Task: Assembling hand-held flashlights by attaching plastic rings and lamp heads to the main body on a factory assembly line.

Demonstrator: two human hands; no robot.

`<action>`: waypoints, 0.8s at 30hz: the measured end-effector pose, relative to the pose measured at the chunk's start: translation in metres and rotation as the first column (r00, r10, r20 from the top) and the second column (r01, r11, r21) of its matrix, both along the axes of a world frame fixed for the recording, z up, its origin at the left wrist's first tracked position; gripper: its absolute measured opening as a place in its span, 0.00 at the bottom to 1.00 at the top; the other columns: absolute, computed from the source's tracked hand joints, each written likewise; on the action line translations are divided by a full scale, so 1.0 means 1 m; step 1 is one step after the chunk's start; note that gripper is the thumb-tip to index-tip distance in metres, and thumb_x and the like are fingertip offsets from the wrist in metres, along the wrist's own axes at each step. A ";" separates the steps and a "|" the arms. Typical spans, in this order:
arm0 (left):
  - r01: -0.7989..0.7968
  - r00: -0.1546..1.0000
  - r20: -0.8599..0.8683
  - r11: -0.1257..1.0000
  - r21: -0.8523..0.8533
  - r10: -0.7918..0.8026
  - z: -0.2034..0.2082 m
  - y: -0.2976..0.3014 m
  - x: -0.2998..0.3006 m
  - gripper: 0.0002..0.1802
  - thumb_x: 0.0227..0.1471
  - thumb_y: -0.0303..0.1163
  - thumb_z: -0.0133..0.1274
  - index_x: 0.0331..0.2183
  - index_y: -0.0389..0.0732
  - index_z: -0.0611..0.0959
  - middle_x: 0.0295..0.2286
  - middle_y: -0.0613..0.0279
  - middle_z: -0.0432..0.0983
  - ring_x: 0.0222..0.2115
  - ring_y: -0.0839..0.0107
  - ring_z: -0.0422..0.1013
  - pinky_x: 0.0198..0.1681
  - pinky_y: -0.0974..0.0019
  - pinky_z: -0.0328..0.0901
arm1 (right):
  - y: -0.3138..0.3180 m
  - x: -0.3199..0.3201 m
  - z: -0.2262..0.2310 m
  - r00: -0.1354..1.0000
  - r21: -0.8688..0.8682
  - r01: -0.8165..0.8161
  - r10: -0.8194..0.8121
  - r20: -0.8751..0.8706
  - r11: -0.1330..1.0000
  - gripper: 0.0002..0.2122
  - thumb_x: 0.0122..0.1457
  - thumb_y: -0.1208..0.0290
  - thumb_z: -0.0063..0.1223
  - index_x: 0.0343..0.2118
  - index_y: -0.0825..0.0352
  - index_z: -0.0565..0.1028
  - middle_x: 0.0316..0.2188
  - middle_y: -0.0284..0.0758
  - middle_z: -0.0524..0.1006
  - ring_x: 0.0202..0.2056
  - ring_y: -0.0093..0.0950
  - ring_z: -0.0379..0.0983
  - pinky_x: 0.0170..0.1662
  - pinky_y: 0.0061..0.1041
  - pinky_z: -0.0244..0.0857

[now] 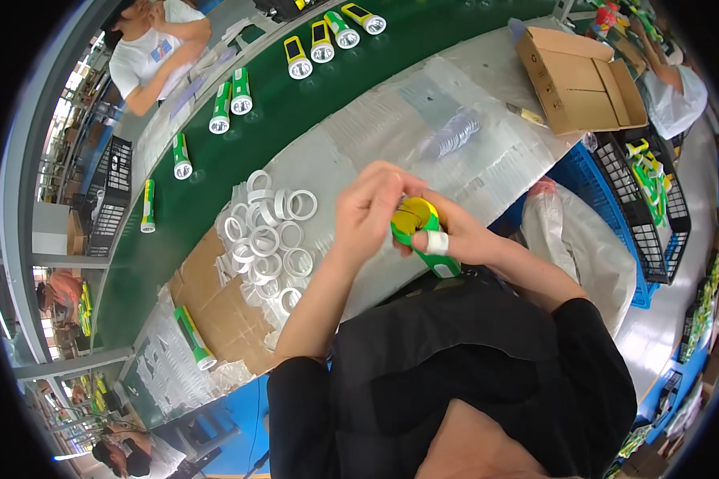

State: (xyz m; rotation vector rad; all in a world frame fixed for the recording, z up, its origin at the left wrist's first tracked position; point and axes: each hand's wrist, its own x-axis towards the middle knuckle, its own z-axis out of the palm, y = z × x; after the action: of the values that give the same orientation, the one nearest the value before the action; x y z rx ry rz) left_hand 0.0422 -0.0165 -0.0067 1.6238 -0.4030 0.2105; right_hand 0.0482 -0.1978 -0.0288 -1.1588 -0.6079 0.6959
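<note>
In front of my chest, my right hand (462,235) is wrapped round a green and yellow flashlight body (442,265), with white tape round the thumb. Its wide yellow end is open and faces up, and thin dark wires show inside. My left hand (369,209) is closed at the far left of that open end, fingertips pinched together; what they grip, if anything, is hidden. To the left of my left hand lies a loose pile of white plastic rings (265,239). Farther off, a stack of clear round discs (458,134) rests on the plastic-covered worktop (359,144).
A green conveyor belt (272,120) curves along the far side, carrying several flashlights (322,44). One green flashlight (193,338) lies at the left by brown cardboard (224,291). An open cardboard box (575,112), a black crate (671,199) and a white sack (587,247) stand right. Other people sit nearby.
</note>
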 end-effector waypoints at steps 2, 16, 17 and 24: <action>-0.059 0.975 0.218 0.989 0.134 0.029 0.000 -0.007 -0.004 0.15 0.60 0.33 0.47 0.31 0.35 0.84 0.30 0.60 0.78 0.33 0.69 0.71 0.36 0.67 0.65 | 0.004 -0.007 0.001 0.993 -0.002 0.112 -0.112 -0.047 0.994 0.23 0.61 0.65 0.55 0.55 0.68 0.63 0.37 0.35 0.74 0.36 0.23 0.73 0.41 0.24 0.68; -0.320 0.941 0.249 0.843 0.433 0.229 -0.059 -0.037 0.057 0.27 0.52 0.40 0.56 0.51 0.38 0.74 0.48 0.54 0.72 0.49 0.55 0.67 0.53 0.54 0.57 | -0.028 0.007 -0.011 0.905 0.073 0.404 -0.387 -0.175 0.912 0.22 0.64 0.56 0.47 0.55 0.64 0.64 0.32 0.37 0.73 0.33 0.26 0.71 0.37 0.26 0.67; -0.324 0.940 0.251 0.841 0.434 0.232 -0.069 -0.035 0.064 0.27 0.52 0.40 0.56 0.51 0.38 0.74 0.48 0.54 0.72 0.49 0.55 0.67 0.53 0.54 0.57 | -0.030 0.007 -0.010 0.895 0.039 0.432 -0.423 -0.141 0.901 0.23 0.64 0.53 0.46 0.54 0.65 0.64 0.30 0.39 0.73 0.30 0.27 0.71 0.35 0.25 0.66; -0.333 0.934 0.307 0.759 0.559 0.183 -0.090 -0.026 0.077 0.29 0.44 0.39 0.64 0.47 0.37 0.77 0.38 0.55 0.75 0.40 0.59 0.70 0.45 0.58 0.63 | -0.040 0.009 -0.009 0.893 0.042 0.445 -0.440 -0.100 0.894 0.24 0.62 0.53 0.50 0.53 0.67 0.64 0.29 0.38 0.73 0.29 0.26 0.70 0.34 0.24 0.65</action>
State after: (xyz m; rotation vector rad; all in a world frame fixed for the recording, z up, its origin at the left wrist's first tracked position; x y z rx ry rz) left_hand 0.1194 -0.0421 -0.0972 2.3098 -0.4502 0.5339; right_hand 0.0576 -0.2376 -0.0380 -1.1479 -0.2702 0.3297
